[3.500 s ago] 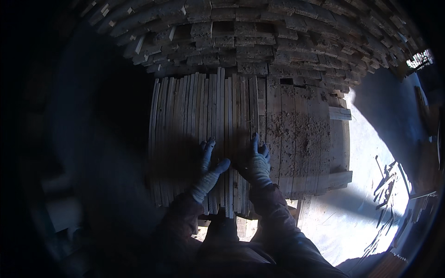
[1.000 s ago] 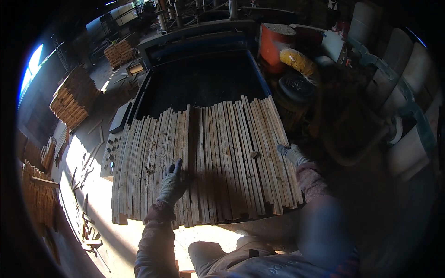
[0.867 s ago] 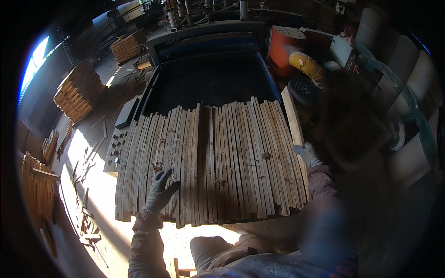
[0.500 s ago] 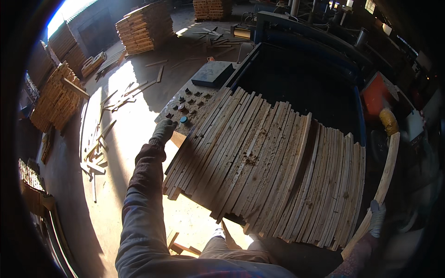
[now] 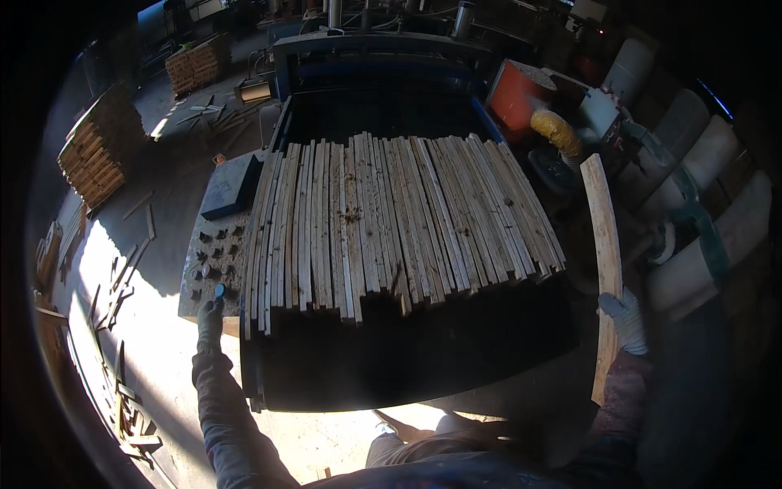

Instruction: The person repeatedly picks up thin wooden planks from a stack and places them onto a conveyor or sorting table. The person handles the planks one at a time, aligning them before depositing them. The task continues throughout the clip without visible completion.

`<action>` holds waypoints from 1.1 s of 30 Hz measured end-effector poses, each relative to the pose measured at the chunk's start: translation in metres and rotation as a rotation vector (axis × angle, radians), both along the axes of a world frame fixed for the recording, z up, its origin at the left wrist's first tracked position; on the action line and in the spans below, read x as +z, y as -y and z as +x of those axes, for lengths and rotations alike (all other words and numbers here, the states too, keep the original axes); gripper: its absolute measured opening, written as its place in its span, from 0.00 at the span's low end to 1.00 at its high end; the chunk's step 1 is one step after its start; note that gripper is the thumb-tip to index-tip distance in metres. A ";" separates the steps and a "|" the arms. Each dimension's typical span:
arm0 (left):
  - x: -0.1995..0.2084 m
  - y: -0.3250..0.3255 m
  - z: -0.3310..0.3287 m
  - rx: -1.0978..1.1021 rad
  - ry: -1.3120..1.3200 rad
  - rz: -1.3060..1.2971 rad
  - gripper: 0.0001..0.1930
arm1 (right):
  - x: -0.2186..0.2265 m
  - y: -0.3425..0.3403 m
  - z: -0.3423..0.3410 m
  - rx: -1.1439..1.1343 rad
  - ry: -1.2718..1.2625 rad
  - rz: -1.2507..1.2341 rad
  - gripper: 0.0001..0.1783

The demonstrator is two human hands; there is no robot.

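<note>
My gloved left hand (image 5: 209, 324) is at the near edge of a control panel (image 5: 190, 297), its fingers curled and a fingertip at a blue-green push button (image 5: 219, 290). Nothing shows held in it. My gloved right hand (image 5: 626, 319) is closed around a long, slightly curved wooden board (image 5: 604, 244), held near its lower part, right of the machine bed. Many narrow wooden slats (image 5: 383, 220) lie side by side on that bed, their near ends uneven. Sawdust and chips are scattered over their middle. In front of them, the dark near part of the bed (image 5: 407, 350) shows.
A blue machine frame (image 5: 383, 49) spans the far end. A blue box (image 5: 232, 186) sits on the panel. At right stand an orange-red drum (image 5: 521, 98), a yellow hose (image 5: 558, 130) and pale cylinders (image 5: 709, 244). Stacked lumber (image 5: 102, 151) and loose sticks cover floor at left.
The view has turned right. The row of slats has slid away toward the machine, baring the near bed. My left fingertip is now at the button; my right hand has raised the board.
</note>
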State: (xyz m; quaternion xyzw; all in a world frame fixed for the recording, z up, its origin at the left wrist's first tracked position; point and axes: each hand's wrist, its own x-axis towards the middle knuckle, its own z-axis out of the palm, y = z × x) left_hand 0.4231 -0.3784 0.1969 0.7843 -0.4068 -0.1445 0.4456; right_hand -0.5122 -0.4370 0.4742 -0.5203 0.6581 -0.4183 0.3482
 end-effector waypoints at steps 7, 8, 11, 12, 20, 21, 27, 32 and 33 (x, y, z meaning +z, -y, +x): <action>0.015 -0.196 -0.155 0.555 -0.339 -0.009 0.17 | -0.008 0.111 -0.051 0.182 0.030 -0.008 0.16; 0.006 -0.245 -0.181 0.703 -0.356 0.018 0.16 | -0.023 0.124 -0.060 0.240 0.012 -0.071 0.15; -0.019 -0.394 -0.297 0.994 -0.423 0.365 0.13 | -0.039 0.133 -0.035 0.394 -0.007 0.024 0.19; -0.027 -0.432 -0.341 1.068 -0.534 0.490 0.12 | -0.050 0.138 -0.029 0.461 -0.038 0.078 0.23; -0.119 -0.525 -0.734 1.183 -1.183 0.627 0.15 | -0.048 0.130 0.066 0.978 -0.026 0.211 0.19; -0.130 -0.600 -0.791 1.250 -1.180 0.633 0.19 | -0.070 0.106 0.104 1.106 0.154 0.232 0.19; -0.190 -0.590 -1.024 0.704 -0.749 1.051 0.22 | -0.098 -0.008 0.231 1.695 0.007 0.040 0.23; -0.172 -0.616 -1.052 1.378 -0.965 0.502 0.23 | -0.125 -0.127 0.285 1.948 -0.218 0.148 0.14; -0.173 -0.601 -1.122 1.758 -1.322 0.260 0.22 | -0.153 -0.186 0.294 2.080 -0.273 0.121 0.15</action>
